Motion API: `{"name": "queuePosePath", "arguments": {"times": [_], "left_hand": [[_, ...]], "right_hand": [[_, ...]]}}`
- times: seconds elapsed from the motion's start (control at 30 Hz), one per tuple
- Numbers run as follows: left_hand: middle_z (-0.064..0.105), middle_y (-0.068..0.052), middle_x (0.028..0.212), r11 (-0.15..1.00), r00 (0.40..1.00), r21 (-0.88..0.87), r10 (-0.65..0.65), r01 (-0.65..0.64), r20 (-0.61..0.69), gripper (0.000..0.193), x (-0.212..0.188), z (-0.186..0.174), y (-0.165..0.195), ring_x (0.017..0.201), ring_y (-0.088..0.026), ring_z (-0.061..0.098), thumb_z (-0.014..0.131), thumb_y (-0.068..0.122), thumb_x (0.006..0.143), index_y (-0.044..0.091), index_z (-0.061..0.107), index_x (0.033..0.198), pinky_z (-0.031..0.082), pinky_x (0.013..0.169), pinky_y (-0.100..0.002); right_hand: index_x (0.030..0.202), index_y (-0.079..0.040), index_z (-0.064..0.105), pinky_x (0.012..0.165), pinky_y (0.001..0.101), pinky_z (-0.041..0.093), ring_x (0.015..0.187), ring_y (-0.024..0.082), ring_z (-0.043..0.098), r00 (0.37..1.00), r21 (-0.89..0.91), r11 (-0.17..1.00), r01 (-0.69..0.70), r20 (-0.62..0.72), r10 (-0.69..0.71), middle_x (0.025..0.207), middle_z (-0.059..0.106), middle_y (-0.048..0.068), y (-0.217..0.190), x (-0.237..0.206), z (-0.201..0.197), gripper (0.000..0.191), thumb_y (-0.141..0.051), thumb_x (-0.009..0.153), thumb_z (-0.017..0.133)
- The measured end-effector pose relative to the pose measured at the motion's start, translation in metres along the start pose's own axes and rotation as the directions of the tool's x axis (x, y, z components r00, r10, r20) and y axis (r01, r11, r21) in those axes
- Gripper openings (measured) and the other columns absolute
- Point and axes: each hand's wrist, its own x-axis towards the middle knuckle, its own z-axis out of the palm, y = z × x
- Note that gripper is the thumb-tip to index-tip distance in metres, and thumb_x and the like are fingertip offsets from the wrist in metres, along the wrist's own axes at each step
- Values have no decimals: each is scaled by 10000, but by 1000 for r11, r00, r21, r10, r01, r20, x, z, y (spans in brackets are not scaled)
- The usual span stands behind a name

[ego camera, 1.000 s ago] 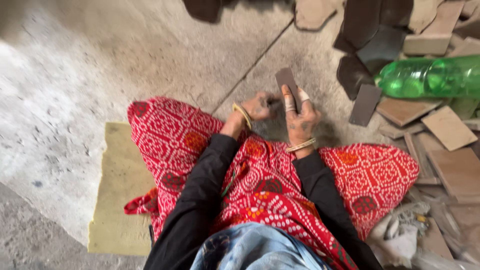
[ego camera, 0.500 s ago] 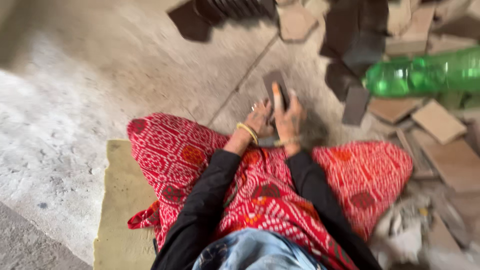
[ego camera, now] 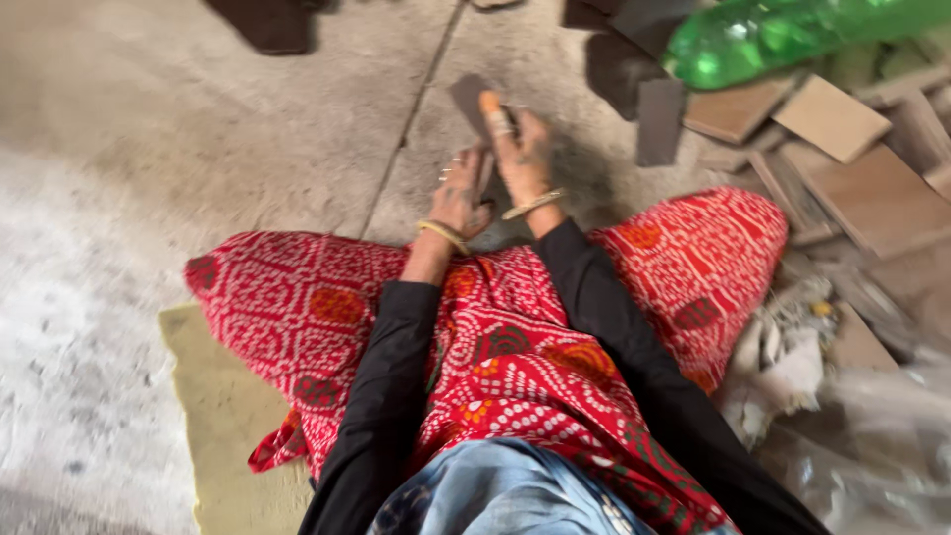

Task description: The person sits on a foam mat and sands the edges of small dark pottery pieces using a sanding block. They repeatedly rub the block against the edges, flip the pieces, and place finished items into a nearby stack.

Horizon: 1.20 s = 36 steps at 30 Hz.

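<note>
Concrete floor [ego camera: 198, 149], tile pieces [ego camera: 872, 198] heaped well to the right. Dark flat tile piece [ego camera: 468, 97] stands just ahead of the knees, long axis running away from the person — gripped by the right hand [ego camera: 520, 154], fingers closed over its top edge. Left hand [ego camera: 461, 198] sits just beside and below; whether it grips anything cannot be told.

Person's sitting cross-legged on a yellowish mat [ego camera: 213, 416], red patterned cloth [ego camera: 515, 337] spreading over the knees. The right hand [ego camera: 523, 154] is gripping a flat dark slab piece [ego camera: 468, 97] against the concrete floor [ego camera: 198, 149], and the left hand [ego camera: 463, 193] is resting just beside it. A green plastic bottle [ego camera: 783, 35] and brown tile pieces [ego camera: 842, 149] are lying far right.
</note>
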Motion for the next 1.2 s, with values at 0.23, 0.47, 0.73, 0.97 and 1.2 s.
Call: {"name": "queuePosePath", "arguments": {"times": [0.23,0.47,0.73,0.97,1.2], "left_hand": [[404,-386,1515,995,999,93,44,-44,2,891,-9,13,-21,1414,-525,419,681,124,751,-36,285,1533,409,1179,-504],[474,-268,1511,996,997,51,72,-72,1,890,-23,-22,17,1303,-474,525,709,96,731,106,383,1559,487,1020,-516],[728,-216,1080,993,993,101,-47,58,-111,366,-41,-29,19,973,-412,714,725,175,807,93,652,1156,595,841,-482],[725,-251,931,998,993,38,-55,59,-108,666,-50,-36,26,853,-418,714,676,103,768,77,552,1422,579,731,-496],[730,-236,907,990,995,104,-88,93,-53,740,-49,-45,38,841,-402,726,678,127,754,124,511,1475,588,766,-494]], "right_hand": [[1061,7,684,630,340,533,710,181,711,1000,-61,998,-9,-18,8,841,723,99,-11,-23,-2,289,-279,1040,645],[1029,-11,735,432,201,393,530,34,497,811,310,750,-585,206,547,710,588,-72,-27,-9,-20,314,-316,965,696],[816,-1,656,516,220,370,607,29,448,975,188,966,-177,166,146,679,545,-58,-64,-42,6,455,-384,1032,773],[927,1,712,585,233,459,698,30,540,962,270,927,-258,160,221,810,660,-38,-50,-35,4,348,-331,1027,745],[1023,22,688,677,248,534,774,82,652,987,2,990,-139,83,139,895,706,7,13,-40,10,228,-201,1014,733]]}}
